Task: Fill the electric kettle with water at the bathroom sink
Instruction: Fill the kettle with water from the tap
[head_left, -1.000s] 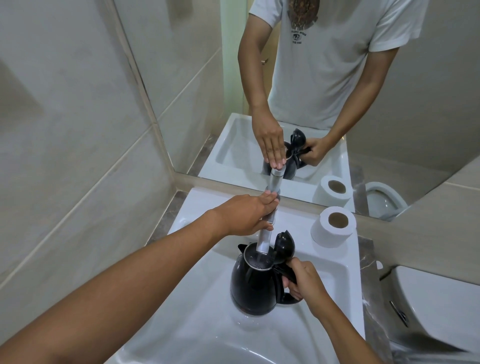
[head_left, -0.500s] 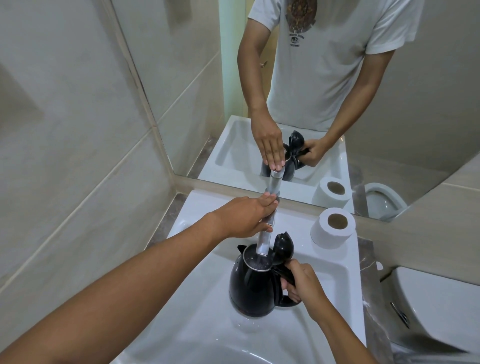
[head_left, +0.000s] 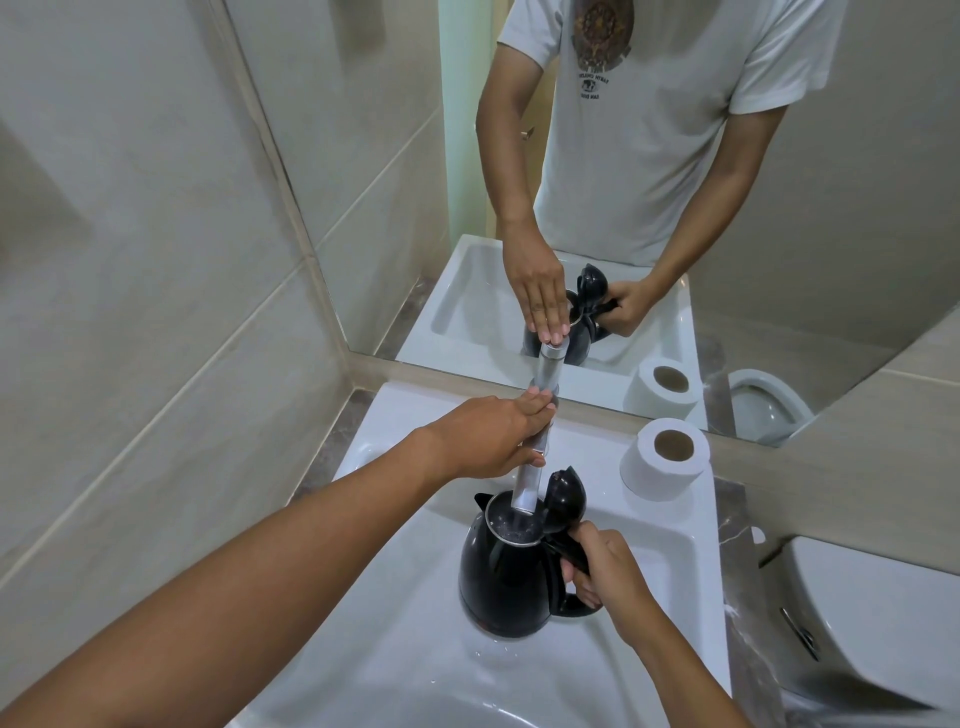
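With the open kettle mid-frame under the faucet, filling looks underway, not finished: your right hand clamps its handle, and your left hand lies straight-fingered on the tap.

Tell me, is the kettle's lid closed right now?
No, the lid stands flipped up, leaving the kettle open under the tap.

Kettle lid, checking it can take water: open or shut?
Open: the lid stands flipped up beside the mouth of the kettle, with the faucet spout over it.
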